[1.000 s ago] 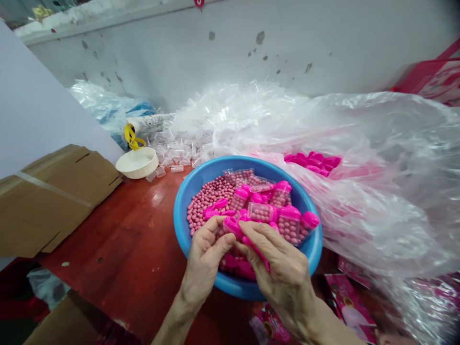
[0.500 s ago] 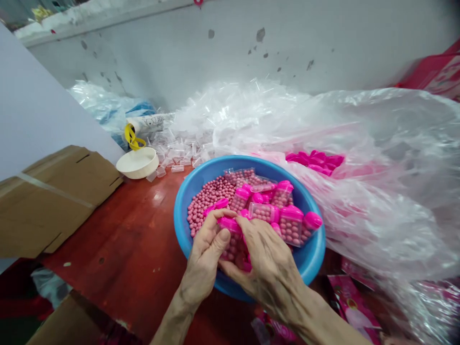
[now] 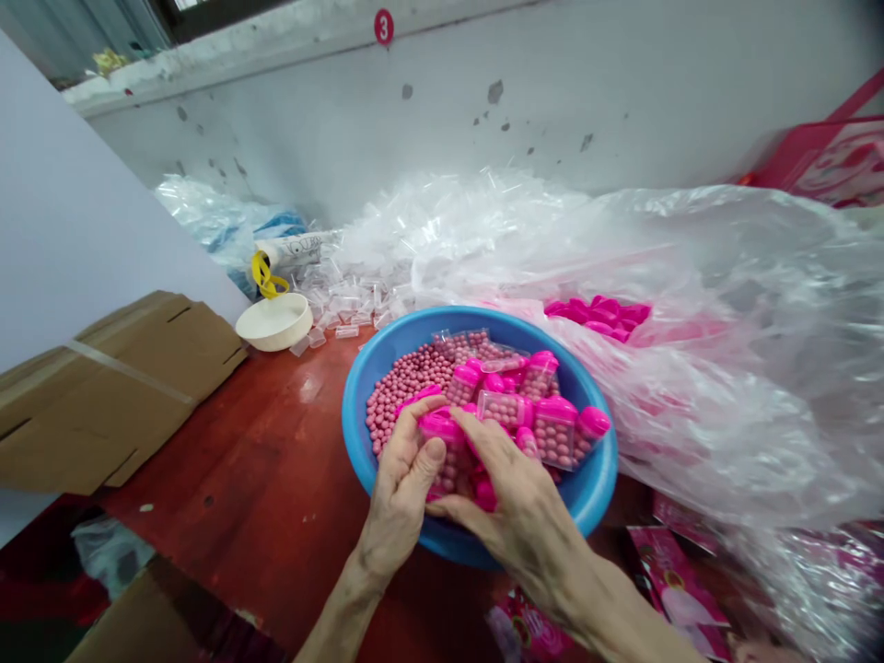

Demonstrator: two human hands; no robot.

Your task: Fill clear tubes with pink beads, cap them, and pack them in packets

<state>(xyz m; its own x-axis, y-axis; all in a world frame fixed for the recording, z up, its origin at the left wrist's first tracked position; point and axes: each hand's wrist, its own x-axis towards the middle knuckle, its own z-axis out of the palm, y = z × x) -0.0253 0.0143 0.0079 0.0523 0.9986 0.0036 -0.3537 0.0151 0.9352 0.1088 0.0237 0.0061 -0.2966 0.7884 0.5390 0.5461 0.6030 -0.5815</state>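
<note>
Over the near side of a blue basin (image 3: pixel 606 497), my left hand (image 3: pixel 401 470) grips a small clear bottle (image 3: pixel 450 449) with a bright pink cap, filled with pink balls. My right hand (image 3: pixel 515 488) curves around the same bottle from the right, its fingertips at the cap and its thumb lower down; part of the bottle is hidden behind the fingers. Loose pink balls (image 3: pixel 401 382) fill the basin's left side. On its right lie several filled bottles (image 3: pixel 554 431) with pink caps.
Behind the basin spreads a heap of clear empty bottles (image 3: pixel 345 299). Pink caps (image 3: pixel 599 316) lie in clear plastic bags (image 3: pixel 725 396) to the right. A white round lid (image 3: pixel 274 322), yellow tape (image 3: pixel 266 274) and a cardboard box (image 3: pixel 124 387) stand left on the red table (image 3: pixel 276 460).
The camera view has shifted slightly. My right hand's fingers have opened out a little from the cap, while my left hand keeps its hold on the bottle.
</note>
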